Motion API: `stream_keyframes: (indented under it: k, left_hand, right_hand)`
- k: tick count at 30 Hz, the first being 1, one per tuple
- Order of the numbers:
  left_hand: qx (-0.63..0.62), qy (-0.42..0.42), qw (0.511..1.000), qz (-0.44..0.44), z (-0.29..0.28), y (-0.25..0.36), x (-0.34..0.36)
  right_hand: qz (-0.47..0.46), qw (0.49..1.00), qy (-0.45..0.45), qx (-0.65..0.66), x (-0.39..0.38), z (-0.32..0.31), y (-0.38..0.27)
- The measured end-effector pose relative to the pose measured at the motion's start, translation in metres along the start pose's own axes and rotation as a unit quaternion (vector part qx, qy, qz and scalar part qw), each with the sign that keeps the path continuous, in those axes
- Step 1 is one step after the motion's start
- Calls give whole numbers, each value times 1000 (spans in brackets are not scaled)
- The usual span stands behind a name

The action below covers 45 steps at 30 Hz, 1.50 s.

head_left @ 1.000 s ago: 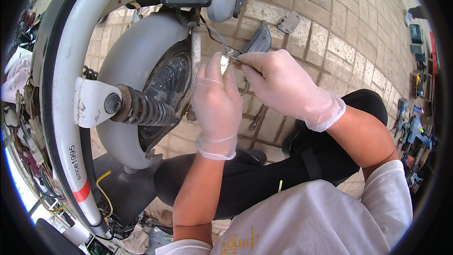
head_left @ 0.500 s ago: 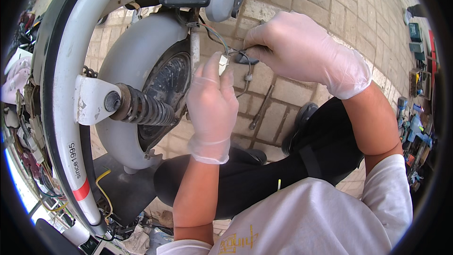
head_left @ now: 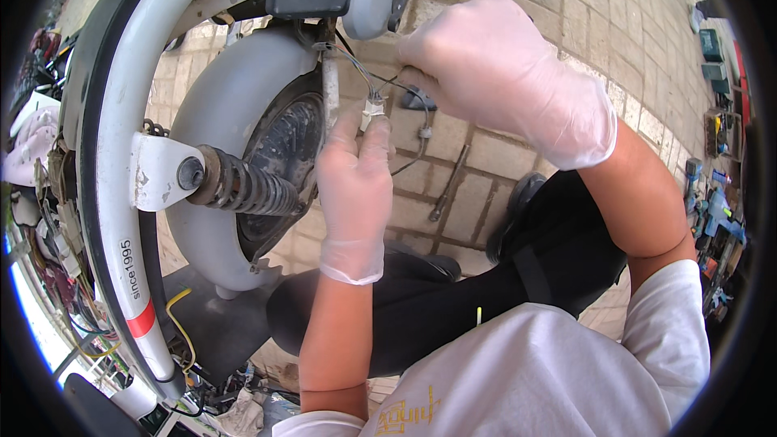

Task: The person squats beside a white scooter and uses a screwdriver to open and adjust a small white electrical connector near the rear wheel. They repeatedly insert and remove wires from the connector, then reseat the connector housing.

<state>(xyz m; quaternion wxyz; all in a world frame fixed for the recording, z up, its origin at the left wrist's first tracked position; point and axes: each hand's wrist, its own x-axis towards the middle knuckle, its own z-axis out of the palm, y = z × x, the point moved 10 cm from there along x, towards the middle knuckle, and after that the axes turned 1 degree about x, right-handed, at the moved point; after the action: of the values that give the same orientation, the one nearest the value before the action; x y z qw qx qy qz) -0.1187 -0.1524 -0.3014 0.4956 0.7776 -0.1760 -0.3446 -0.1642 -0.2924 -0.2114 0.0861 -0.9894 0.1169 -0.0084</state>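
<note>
A white frame [head_left: 120, 137] is curving past a spring [head_left: 252, 183] and a wheel [head_left: 287, 142]. Beside the wheel, a gloved left hand [head_left: 353, 178] is pinching a white connector [head_left: 371, 111] between its fingertips, wires [head_left: 356, 62] running in from above. A rod [head_left: 452, 183] is lying on the pavement [head_left: 488, 159]. A gloved right hand [head_left: 498, 69] is hovering near the connector, fingers bending inward; whether they are gripping anything, the view is not showing.
</note>
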Motion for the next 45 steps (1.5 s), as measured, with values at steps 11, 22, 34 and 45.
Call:
stream_keyframes:
  k: [11,22,34,45]
  left_hand:
    - [55,-72,994,-58,23,-23,16]
    - [-116,-87,989,0,27,-13,21]
    - [33,14,997,70,8,3,21]
    - [1,81,995,58,26,0,34]
  right_hand:
    - [82,964,40,248,-33,33,-16]
    - [164,892,-6,421,-35,51,-5]
    - [87,946,114,290,-36,36,-17]
    - [149,909,22,388,-25,78,15]
